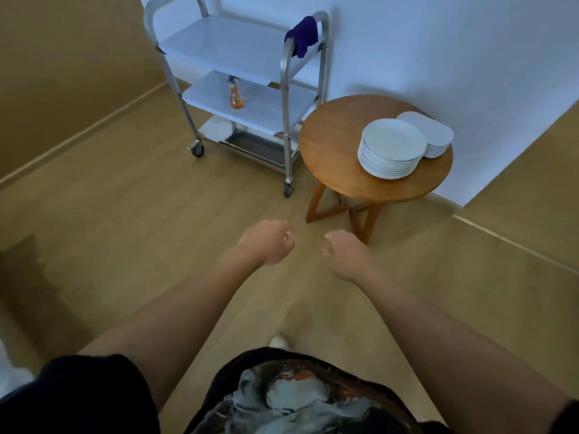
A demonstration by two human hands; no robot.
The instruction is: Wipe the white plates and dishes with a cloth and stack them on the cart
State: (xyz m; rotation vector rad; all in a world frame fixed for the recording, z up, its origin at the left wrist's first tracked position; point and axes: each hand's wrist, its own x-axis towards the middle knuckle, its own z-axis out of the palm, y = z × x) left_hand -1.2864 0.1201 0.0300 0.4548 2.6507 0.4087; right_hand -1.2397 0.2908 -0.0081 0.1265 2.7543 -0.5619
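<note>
Round wooden table [332, 151]; spray bottle [236, 97] nearby.

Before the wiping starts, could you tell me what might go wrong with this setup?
The tall stack of round plates sits close to the front edge of the small round table, so a bump could probably send it sliding off. The cart stands on wheels and may roll when plates are loaded. The purple cloth only hangs over the cart rail, and both the left hand and right hand are empty.

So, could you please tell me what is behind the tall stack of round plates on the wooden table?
Behind the round plates sits a lower stack of oval dishes, both on the wooden table. The plates cover the oval stack's near-left part.
</note>
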